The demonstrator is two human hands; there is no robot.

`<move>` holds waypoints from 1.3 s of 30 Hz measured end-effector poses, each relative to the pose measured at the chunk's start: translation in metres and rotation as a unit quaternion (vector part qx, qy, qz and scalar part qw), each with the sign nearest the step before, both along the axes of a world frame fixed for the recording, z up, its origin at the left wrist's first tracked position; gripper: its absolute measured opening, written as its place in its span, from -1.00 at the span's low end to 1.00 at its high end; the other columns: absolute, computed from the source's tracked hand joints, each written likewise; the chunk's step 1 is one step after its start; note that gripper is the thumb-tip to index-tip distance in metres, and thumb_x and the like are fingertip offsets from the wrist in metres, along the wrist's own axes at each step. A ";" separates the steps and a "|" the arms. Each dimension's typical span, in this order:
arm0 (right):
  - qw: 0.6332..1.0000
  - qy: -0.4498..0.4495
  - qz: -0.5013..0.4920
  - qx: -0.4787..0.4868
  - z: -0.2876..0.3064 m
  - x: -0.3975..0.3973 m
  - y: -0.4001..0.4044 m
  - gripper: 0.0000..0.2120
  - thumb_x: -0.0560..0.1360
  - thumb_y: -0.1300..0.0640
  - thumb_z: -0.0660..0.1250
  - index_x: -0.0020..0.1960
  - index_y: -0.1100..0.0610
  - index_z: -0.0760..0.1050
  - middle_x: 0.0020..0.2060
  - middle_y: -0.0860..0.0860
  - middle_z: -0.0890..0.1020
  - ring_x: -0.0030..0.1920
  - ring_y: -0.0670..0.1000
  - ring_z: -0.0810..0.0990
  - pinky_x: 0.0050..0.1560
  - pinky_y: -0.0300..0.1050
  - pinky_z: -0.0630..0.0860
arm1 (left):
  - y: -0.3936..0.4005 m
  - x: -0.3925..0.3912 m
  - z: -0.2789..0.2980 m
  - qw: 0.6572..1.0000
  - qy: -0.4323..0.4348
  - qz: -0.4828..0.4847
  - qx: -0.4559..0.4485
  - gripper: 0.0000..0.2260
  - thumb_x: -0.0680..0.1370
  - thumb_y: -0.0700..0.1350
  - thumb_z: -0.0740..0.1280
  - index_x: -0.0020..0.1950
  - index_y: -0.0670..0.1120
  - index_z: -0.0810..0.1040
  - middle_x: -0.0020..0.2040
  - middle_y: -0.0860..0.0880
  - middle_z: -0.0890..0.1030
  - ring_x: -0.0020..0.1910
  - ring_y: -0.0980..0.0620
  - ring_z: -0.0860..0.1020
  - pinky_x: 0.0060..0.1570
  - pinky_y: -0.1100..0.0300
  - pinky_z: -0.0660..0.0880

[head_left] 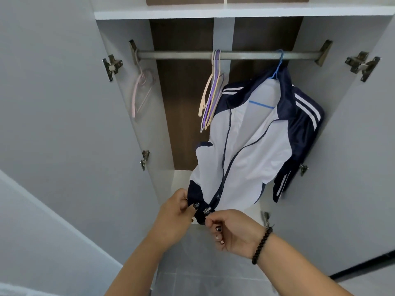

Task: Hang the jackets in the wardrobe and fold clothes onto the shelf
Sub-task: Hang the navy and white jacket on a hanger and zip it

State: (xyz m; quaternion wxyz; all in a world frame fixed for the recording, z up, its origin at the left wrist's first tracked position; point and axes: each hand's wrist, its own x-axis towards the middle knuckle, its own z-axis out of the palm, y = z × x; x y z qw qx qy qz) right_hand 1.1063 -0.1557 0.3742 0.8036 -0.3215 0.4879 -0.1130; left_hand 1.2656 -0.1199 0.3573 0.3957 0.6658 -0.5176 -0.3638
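A white and navy jacket (pixel 252 146) hangs on a blue hanger (pixel 277 67) from the rail (pixel 181 54). Below the rail, the left hand (pixel 175 212) and right hand (pixel 230 229) both pinch the jacket's navy hem beside the zip.

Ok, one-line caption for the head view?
Both hands, left hand and right hand, pinch the hem of the jacket hanging on the rail.

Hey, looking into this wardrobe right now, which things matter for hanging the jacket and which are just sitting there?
In use: white and navy jacket, blue hanger, rail, left hand and right hand pinching the hem.

Idle: pink hanger, bunch of empty hangers, top shelf.
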 end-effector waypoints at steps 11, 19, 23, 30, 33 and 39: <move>0.946 -0.209 -0.195 0.154 0.007 0.014 0.014 -0.83 0.37 0.30 0.26 -0.38 0.17 0.36 -0.56 -0.07 0.20 -0.67 -0.12 0.14 -0.71 -0.33 0.02 | 0.000 0.001 -0.019 0.982 -0.005 -0.021 -0.187 -0.85 0.63 -0.25 0.15 0.01 -0.01 0.44 -0.28 0.00 0.51 -0.36 0.10 0.43 -0.35 0.21 0.38; 0.901 -0.209 -0.363 0.111 0.020 0.004 -0.016 -0.77 0.35 0.34 0.21 -0.37 0.11 0.25 -0.57 -0.08 0.20 -0.70 -0.11 0.15 -0.67 -0.34 0.00 | 0.008 0.026 -0.039 0.990 0.007 0.014 -0.138 -0.82 0.65 -0.17 0.13 -0.02 0.10 0.41 -0.21 0.06 0.57 -0.27 0.02 0.52 -0.26 0.12 0.44; 0.919 -0.157 -0.356 0.064 0.019 0.014 -0.027 -0.74 0.45 0.33 0.15 -0.36 0.11 0.24 -0.59 -0.06 0.22 -0.69 -0.11 0.15 -0.72 -0.35 0.04 | 0.009 0.039 -0.049 0.996 0.035 0.035 -0.071 -0.84 0.66 -0.16 0.11 -0.07 0.04 0.39 -0.26 0.01 0.55 -0.26 0.23 0.48 -0.29 0.32 0.40; 0.923 -0.092 -0.373 -0.001 0.029 0.039 -0.057 -0.72 0.53 0.28 0.11 -0.35 0.12 0.27 -0.59 -0.07 0.22 -0.67 -0.11 0.14 -0.70 -0.33 0.04 | -0.009 0.069 -0.055 0.996 0.057 0.064 -0.008 -0.87 0.65 -0.18 0.13 -0.08 -0.11 0.39 -0.24 -0.03 0.52 -0.29 0.04 0.44 -0.34 0.28 0.34; 0.948 0.005 -0.310 -0.070 0.033 0.053 -0.062 -0.76 0.51 0.30 0.14 -0.32 0.13 0.31 -0.56 -0.06 0.24 -0.63 -0.09 0.13 -0.66 -0.32 0.06 | -0.025 0.083 -0.059 0.994 0.030 0.022 0.099 -0.88 0.62 -0.21 0.14 -0.06 -0.20 0.40 -0.21 -0.10 0.52 -0.28 -0.04 0.48 -0.23 0.08 0.44; 0.965 0.108 -0.181 -0.159 0.035 0.070 -0.074 -0.81 0.47 0.31 0.18 -0.29 0.13 0.32 -0.53 -0.03 0.28 -0.58 -0.08 0.16 -0.61 -0.28 0.08 | -0.059 0.086 -0.043 0.973 -0.191 -0.072 0.109 -0.67 0.54 -0.03 0.27 0.26 -0.05 0.32 0.14 0.01 0.36 0.16 -0.05 0.45 0.00 0.13 0.40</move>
